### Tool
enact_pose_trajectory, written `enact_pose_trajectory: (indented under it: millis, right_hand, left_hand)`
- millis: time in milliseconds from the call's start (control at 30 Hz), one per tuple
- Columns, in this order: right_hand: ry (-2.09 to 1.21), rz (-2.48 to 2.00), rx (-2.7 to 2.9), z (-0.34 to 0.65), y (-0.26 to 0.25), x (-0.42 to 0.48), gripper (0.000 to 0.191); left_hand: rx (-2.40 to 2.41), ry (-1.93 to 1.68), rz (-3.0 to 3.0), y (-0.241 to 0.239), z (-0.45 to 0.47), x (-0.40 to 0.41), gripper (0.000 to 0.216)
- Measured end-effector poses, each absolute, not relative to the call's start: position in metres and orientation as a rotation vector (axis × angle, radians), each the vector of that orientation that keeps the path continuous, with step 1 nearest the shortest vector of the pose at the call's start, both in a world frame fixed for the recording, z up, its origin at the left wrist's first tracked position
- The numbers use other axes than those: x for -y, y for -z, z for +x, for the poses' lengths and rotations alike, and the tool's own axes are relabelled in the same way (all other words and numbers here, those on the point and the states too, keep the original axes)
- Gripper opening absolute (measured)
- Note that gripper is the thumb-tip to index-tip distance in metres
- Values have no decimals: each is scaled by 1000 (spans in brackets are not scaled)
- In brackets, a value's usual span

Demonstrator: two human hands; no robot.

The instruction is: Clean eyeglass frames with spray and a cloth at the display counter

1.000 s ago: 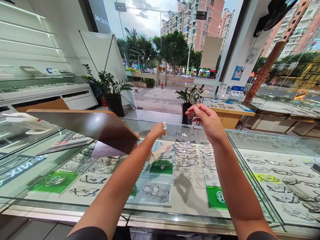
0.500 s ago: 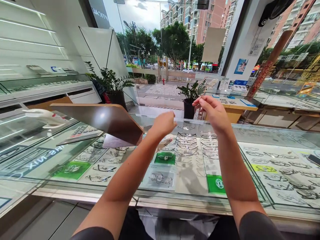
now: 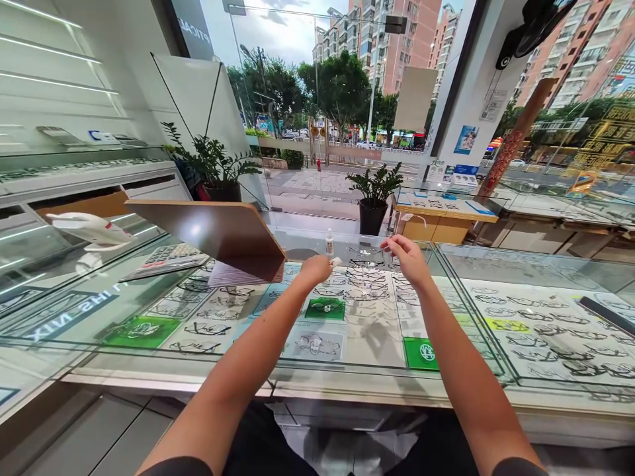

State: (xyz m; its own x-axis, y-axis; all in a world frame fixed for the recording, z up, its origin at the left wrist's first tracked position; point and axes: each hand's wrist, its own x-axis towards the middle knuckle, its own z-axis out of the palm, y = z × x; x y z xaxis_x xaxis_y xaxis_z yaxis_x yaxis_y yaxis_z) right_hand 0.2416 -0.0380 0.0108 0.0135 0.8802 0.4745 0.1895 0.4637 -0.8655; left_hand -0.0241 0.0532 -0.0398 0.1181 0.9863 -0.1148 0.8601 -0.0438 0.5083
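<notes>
My left hand (image 3: pixel 316 269) rests low over the glass counter (image 3: pixel 347 370), its fingers pinched on a small white cloth (image 3: pixel 337 262). Just behind it a small clear dropper bottle (image 3: pixel 329 242) stands upright on the glass. My right hand (image 3: pixel 405 256) hovers a little to the right, with thumb and fingers pinched on a thin, almost transparent pair of glasses (image 3: pixel 391 235) that is hard to make out. Both hands are above rows of displayed spectacle frames (image 3: pixel 364 281) under the glass.
A brown tilted mirror stand (image 3: pixel 218 231) sits left of my hands, with a calculator (image 3: pixel 166 259) and a white device (image 3: pixel 89 228) further left. Potted plants (image 3: pixel 374 198) stand before the shop window. Another display case (image 3: pixel 546 317) adjoins on the right.
My right hand has come down from eye level with the glasses to just above the counter. My left hand has let go of the bottle, which now stands on the glass, and has pinched the cloth.
</notes>
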Motion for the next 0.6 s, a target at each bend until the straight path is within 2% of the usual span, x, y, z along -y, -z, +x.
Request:
enact_pose_trajectory:
  millis: [267, 433, 600]
  right_hand:
    - [-784, -912, 1470, 230, 12, 47, 35]
    - [-853, -867, 1493, 223, 12, 54, 35]
    - [-889, -837, 1416, 221, 14, 53, 34]
  left_hand:
    - [-1183, -905, 1588, 23, -9, -37, 42]
    - [-905, -1046, 1313, 21, 7, -15, 69]
    - [-731, -1029, 1170, 22, 10, -4, 64]
